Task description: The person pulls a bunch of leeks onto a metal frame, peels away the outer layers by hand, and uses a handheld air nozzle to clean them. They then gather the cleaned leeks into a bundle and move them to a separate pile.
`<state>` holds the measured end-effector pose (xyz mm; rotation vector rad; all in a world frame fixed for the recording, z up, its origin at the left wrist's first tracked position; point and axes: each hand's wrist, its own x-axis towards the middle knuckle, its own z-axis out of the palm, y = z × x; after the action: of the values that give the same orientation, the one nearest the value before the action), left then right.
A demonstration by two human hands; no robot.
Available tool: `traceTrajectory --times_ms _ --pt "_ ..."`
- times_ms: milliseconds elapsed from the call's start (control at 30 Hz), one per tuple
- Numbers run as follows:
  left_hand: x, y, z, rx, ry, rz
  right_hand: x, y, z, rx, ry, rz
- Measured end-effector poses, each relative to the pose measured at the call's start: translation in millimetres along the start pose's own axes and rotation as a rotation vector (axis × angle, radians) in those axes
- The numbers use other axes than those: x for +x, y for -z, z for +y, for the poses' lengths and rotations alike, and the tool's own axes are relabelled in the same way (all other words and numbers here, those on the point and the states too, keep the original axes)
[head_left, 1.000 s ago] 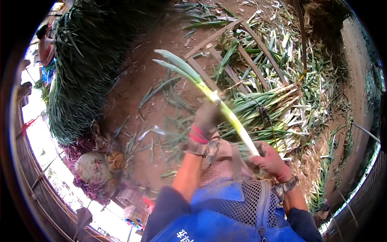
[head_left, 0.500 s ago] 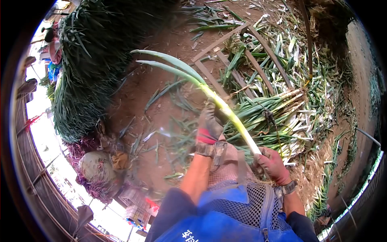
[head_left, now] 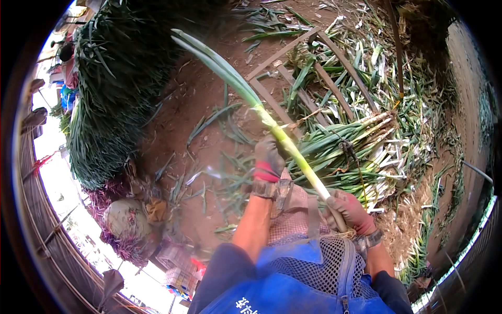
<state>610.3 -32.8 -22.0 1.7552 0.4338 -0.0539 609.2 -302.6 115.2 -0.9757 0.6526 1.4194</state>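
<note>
A long green onion [head_left: 300, 159] slants across the middle, its white root end low and its green leaves [head_left: 219, 65] pointing to the upper left. My right hand [head_left: 349, 210], in a dirty grey and red glove, is wrapped around the white end near my waist. Beside the middle of the stalk is my left hand [head_left: 269, 156], gloved alike, with its fingers curled. Whether those fingers grip the stalk or a leaf of it is hidden.
A bundle of green onions [head_left: 340, 149] lies right of the stalk, near a wooden frame [head_left: 293, 52] on leaf scraps. At left rises a big heap of green onions [head_left: 115, 94]. A round wrapped bundle [head_left: 125, 219] sits below it on the dirt floor [head_left: 172, 131].
The held onion has shifted down toward my waist and straightened, its leaf tips swinging upward. More of its white end shows below my right hand. My left hand has come down slightly.
</note>
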Motion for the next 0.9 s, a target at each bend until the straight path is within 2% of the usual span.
traceTrajectory --times_ms 67,133,167,200,233,267,333,367,433,500,533,567,633,700,733,767,833,867,900 --pt "1.5 -7.8 -13.3 0.058 -0.031 0.021 9.3 -5.6 15.4 -0.544 0.303 0.345" --pt "7.3 -16.2 -20.2 -1.166 0.499 0.128 6.6 -8.1 15.3 -0.501 0.314 0.315" --pt "6.9 -17.1 -18.3 -1.166 0.501 0.127 4.2 -11.0 13.5 -0.461 0.326 0.282" --pt "5.4 -18.3 -16.3 -1.219 0.620 0.139 -0.5 -15.7 8.4 -0.328 0.225 0.264" --pt "4.9 -18.9 -11.6 -1.271 0.739 0.148 0.5 -14.7 4.9 -0.326 0.224 0.268" --pt "1.4 -15.0 -7.3 -1.271 0.742 0.145 1.9 -13.2 0.3 -0.279 0.215 0.211" --pt "-12.7 -3.2 -0.7 -0.498 0.508 -0.287 9.2 -11.4 -0.8 -0.107 0.197 0.117" --pt "-16.2 -12.7 3.7 -0.515 0.635 -0.389 11.4 -11.0 -3.6 -0.106 0.196 0.118" --pt "-35.4 -32.6 -7.4 0.077 0.045 -0.635 18.6 -16.1 -16.3 0.030 0.102 -0.008" --pt "-33.8 -29.5 59.6 0.195 0.561 -0.754 22.3 -16.0 -21.7 0.068 0.122 -0.023" --pt "-60.8 -47.5 -17.7 0.068 0.197 -0.573 22.0 -16.9 -25.5 0.010 0.151 -0.001" --pt "-58.8 -42.0 -17.2 0.070 0.196 -0.575 21.8 -17.7 -27.3 -0.050 0.179 0.020" --pt "-45.4 -17.4 -8.1 -0.551 0.512 -0.302 24.0 -7.1 -23.6 -0.063 0.192 0.032" --pt "-19.6 10.4 18.9 -0.855 0.523 -0.199 23.3 -1.5 -19.8 -0.062 0.210 0.018" --pt "-7.1 18.9 15.1 -0.939 0.460 -0.208 20.2 -5.9 -21.7 -0.094 0.195 0.047" --pt "0.6 25.7 28.5 -0.986 0.406 -0.179 19.7 -6.1 -21.8 -0.091 0.196 0.049" --pt "18.6 27.6 21.6 -0.651 0.407 -0.123 19.2 -7.2 -19.9 -0.144 0.158 0.051" --pt "17.7 28.0 24.2 -0.649 0.406 -0.126 17.6 -15.1 -18.5 -0.254 0.204 0.143" --pt "16.1 28.0 27.5 -0.673 0.433 -0.101 16.9 -16.9 -18.0 -0.250 0.208 0.145"
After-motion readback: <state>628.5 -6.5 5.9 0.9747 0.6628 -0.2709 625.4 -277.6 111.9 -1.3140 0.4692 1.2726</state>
